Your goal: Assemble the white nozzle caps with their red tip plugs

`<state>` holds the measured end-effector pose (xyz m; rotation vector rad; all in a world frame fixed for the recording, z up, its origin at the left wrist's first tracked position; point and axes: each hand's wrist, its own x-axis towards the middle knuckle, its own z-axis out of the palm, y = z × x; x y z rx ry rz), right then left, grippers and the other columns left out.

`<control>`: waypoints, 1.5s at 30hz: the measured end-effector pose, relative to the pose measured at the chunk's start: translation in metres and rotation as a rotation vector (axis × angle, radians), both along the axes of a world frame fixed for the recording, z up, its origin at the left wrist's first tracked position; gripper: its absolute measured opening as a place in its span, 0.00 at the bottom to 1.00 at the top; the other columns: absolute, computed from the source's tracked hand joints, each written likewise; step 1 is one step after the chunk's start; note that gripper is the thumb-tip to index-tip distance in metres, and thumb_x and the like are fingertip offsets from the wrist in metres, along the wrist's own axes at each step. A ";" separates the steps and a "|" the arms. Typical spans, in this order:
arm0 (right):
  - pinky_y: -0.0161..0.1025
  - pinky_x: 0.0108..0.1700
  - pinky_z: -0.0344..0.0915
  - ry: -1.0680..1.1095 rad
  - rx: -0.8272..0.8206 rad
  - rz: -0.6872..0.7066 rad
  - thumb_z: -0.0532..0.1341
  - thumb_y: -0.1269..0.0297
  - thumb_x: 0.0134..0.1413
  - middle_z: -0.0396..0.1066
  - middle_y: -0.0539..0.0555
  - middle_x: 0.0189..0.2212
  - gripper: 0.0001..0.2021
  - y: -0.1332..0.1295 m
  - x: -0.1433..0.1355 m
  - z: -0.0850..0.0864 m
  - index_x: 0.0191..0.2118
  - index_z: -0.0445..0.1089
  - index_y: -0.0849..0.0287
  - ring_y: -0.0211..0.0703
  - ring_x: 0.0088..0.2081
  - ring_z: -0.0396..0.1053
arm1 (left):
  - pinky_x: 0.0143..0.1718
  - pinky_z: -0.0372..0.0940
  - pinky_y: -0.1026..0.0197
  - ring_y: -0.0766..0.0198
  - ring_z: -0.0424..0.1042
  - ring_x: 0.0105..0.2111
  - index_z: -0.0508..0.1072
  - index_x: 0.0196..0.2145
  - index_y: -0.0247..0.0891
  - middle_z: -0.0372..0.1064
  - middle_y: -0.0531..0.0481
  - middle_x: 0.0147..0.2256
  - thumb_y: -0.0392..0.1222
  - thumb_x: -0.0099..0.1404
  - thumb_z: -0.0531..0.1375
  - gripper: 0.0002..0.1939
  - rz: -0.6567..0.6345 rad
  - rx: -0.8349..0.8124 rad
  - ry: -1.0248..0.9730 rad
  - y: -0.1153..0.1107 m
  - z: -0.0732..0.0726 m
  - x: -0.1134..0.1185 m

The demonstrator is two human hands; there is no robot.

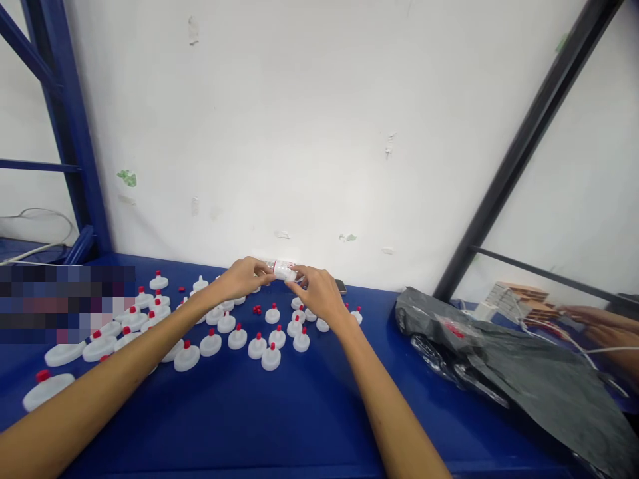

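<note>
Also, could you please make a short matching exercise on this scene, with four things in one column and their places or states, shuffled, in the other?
1. Clear and white item
2. Grey plastic sheeting
3. Loose red pieces
4. Blue post

A. Crumpled, on the right part of the table
B. Rising at the left of the view
C. Held between the left hand and the right hand
D. In a small cluster near the red-tipped white pieces

Pairs: 1-C, 2-A, 3-D, 4-B
</note>
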<state>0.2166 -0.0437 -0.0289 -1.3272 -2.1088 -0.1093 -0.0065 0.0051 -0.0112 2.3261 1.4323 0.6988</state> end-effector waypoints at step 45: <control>0.46 0.46 0.75 -0.125 0.021 -0.071 0.65 0.52 0.70 0.77 0.52 0.41 0.16 -0.011 -0.011 0.006 0.49 0.74 0.60 0.43 0.39 0.76 | 0.32 0.70 0.62 0.59 0.81 0.41 0.79 0.48 0.34 0.81 0.45 0.43 0.45 0.67 0.70 0.15 -0.058 -0.339 -0.625 -0.013 0.005 0.009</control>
